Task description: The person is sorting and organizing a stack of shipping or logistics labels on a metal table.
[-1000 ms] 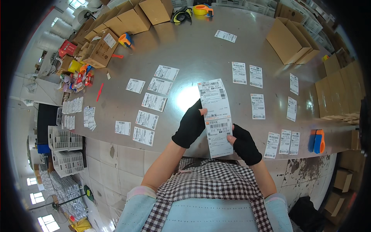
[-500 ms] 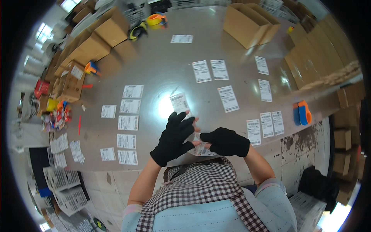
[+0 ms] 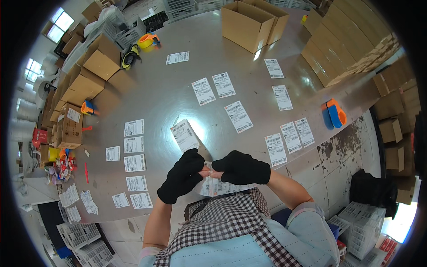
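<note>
My left hand (image 3: 181, 175) and my right hand (image 3: 242, 169), both in black fingerless gloves, meet at the table's near edge. Their bare fingertips pinch a strip of printed white labels (image 3: 224, 185), close together. Part of the strip curves below my hands, against the checked apron. Beyond the left hand, a printed label (image 3: 185, 135) lies at an angle with a pale band running from it toward my fingers. The gloves hide where it meets the pinched part. Left of my hands, several single labels (image 3: 134, 163) form a column.
More labels (image 3: 238, 116) lie spread over the grey table (image 3: 164, 89). An orange and blue tape dispenser (image 3: 334, 113) sits near the right edge. Open cardboard boxes (image 3: 247, 26) stand at the back, others (image 3: 82, 84) along the left. Stacked flat cartons (image 3: 347, 40) rise at the far right.
My hands have drawn together, the right moving left until the fingertips meet on the strip. My left fingers, spread before, are now curled. The view has turned and shifted slightly.
</note>
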{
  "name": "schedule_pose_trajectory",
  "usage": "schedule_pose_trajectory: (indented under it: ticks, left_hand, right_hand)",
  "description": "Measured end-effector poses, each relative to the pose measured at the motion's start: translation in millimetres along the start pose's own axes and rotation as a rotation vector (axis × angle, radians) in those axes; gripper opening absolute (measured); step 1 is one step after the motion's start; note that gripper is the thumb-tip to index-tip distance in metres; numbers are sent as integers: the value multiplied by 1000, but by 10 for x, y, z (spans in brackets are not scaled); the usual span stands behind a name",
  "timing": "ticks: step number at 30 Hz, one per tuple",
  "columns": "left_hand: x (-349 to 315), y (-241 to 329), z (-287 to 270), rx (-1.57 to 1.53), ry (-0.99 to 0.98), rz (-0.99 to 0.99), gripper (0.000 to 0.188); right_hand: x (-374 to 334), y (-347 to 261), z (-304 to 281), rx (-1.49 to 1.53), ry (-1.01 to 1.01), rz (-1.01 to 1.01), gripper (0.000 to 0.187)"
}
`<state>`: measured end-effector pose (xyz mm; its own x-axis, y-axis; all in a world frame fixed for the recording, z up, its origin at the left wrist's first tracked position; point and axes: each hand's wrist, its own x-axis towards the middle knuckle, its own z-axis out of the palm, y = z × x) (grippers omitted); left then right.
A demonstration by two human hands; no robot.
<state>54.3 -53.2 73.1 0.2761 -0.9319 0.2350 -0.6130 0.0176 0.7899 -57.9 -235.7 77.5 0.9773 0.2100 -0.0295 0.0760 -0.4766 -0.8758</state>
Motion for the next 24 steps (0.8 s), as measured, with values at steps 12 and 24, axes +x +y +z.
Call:
schedule_pose_trajectory:
  ticks: [12, 24]
  left_hand:
    - [-127, -449, -94, 490, 696, -538, 31]
    - [-357, -379, -184, 604, 516, -439, 31]
  right_hand:
    - [-499, 922, -336, 26, 338, 20, 26]
    - [-1371, 3490, -2476, -377, 971, 791, 31]
